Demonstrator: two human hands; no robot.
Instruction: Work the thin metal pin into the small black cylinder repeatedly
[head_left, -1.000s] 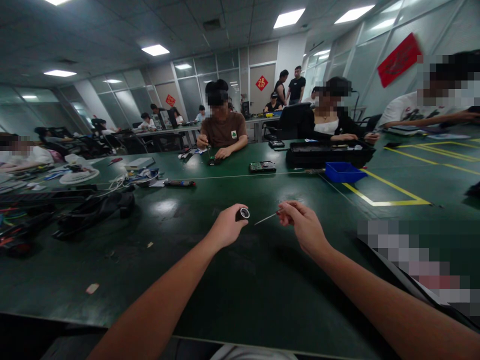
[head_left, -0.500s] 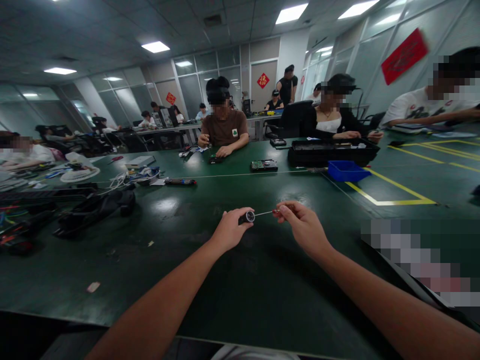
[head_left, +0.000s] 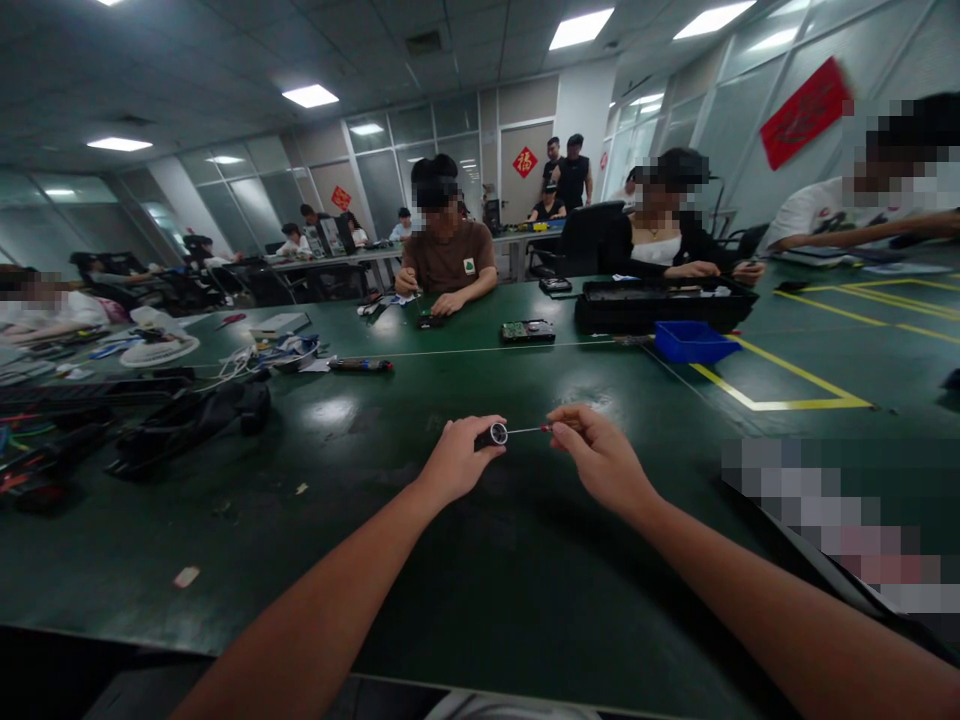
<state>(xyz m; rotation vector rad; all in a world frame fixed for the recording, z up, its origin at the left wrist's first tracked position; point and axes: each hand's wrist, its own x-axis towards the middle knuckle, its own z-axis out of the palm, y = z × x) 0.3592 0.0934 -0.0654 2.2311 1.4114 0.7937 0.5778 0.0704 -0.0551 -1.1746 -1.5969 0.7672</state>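
Note:
My left hand (head_left: 459, 462) is closed around a small dark cylinder (head_left: 498, 434) with a pale ring at its round end, which faces right and toward me. In my right hand (head_left: 596, 455) the fingers pinch the red handle of a thin screwdriver (head_left: 529, 430). Its metal shaft points left and reaches the ringed end of the cylinder. Whether the tip touches a screw there is too small to make out. Both hands are held above the green table (head_left: 480, 610), near its middle.
Ahead lie a hard drive (head_left: 528, 331), a blue bin (head_left: 694, 342) and a long black housing (head_left: 664, 305). To the left are a pen-like tool (head_left: 360, 365), a black bag (head_left: 195, 420) and tangled cables. A person in brown (head_left: 450, 255) works across the table.
My right hand has turned slightly on the screwdriver handle, its fingers shifting a little. The cylinder in my left hand stays almost where it was.

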